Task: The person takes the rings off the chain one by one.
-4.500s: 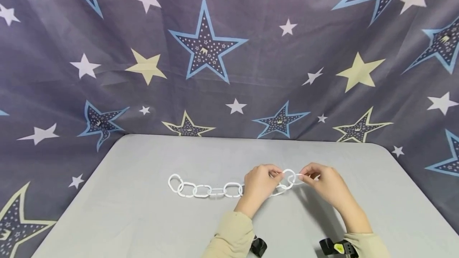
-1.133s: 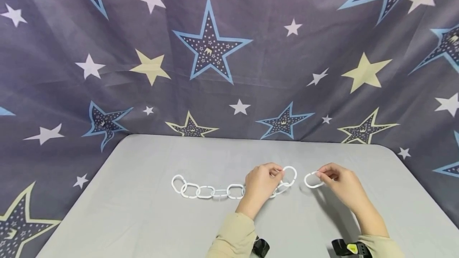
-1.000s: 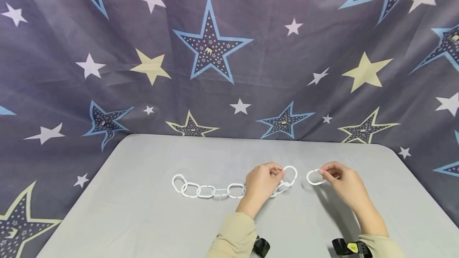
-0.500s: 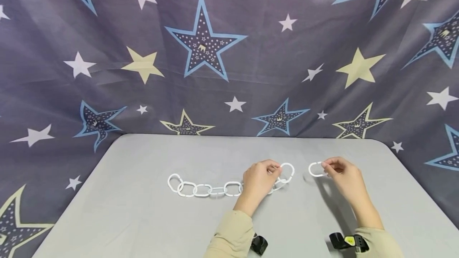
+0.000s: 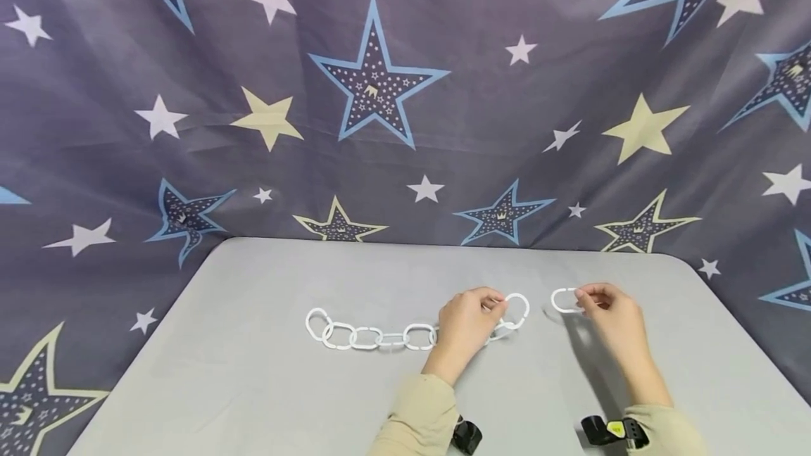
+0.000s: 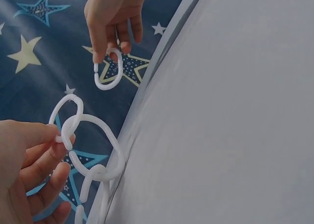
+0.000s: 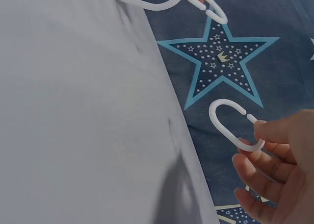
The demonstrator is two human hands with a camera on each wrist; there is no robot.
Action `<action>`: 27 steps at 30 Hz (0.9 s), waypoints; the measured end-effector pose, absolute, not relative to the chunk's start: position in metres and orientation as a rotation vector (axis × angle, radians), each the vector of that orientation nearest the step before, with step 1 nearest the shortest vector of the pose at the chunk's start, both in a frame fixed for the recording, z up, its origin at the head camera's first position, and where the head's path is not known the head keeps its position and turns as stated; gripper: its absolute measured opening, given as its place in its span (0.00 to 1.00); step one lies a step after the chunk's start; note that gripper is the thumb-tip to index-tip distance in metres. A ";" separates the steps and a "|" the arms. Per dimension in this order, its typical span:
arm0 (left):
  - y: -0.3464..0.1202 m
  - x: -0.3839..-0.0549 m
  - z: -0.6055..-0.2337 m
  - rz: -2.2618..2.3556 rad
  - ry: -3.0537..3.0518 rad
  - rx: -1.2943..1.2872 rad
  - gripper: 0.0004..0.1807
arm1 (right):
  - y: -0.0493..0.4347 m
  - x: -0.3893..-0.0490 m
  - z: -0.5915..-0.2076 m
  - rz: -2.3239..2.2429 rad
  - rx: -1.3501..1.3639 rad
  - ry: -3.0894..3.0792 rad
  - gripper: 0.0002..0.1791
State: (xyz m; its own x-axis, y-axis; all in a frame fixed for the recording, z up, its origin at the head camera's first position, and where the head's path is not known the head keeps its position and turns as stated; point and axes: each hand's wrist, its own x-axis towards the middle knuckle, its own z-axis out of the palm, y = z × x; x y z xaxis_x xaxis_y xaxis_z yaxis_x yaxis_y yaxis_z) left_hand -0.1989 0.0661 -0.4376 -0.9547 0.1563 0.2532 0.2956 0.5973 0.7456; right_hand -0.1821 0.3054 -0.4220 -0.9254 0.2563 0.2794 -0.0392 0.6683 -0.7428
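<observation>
A white plastic chain [image 5: 365,338] of oval links lies across the table, its right part raised. My left hand [image 5: 465,322] pinches its end link [image 6: 66,106] between thumb and fingers; the links just beside the hand are partly hidden behind it in the head view. To the right, my right hand [image 5: 614,312] pinches a single loose chain link [image 7: 228,128] by one end. A small gap shows in the side of that link in the right wrist view. The loose link and the chain's end link are apart, with a short space between them.
The table [image 5: 253,400] has a light grey cover. Behind it hangs a dark cloth [image 5: 469,125] printed with stars. Black wrist devices sit at both cuffs, one of them the right wrist camera [image 5: 595,430].
Earlier the right hand's link was hooked through the chain's end link. It has come off and moved right with the right hand. The left hand still holds the end link.
</observation>
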 end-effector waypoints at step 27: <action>0.066 -0.198 -0.435 -1.281 -2.642 -0.381 0.05 | 0.315 -0.220 -0.430 0.946 -0.189 -2.697 0.14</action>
State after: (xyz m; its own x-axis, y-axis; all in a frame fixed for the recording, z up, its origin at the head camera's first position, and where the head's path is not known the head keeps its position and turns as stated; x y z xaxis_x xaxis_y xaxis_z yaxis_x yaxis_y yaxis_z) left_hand -0.1980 0.0663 -0.4353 -0.9509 0.1497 0.2710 0.3055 0.5956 0.7429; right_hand -0.2198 0.3149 -0.4301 -0.9533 0.2123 0.2149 0.0315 0.7773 -0.6284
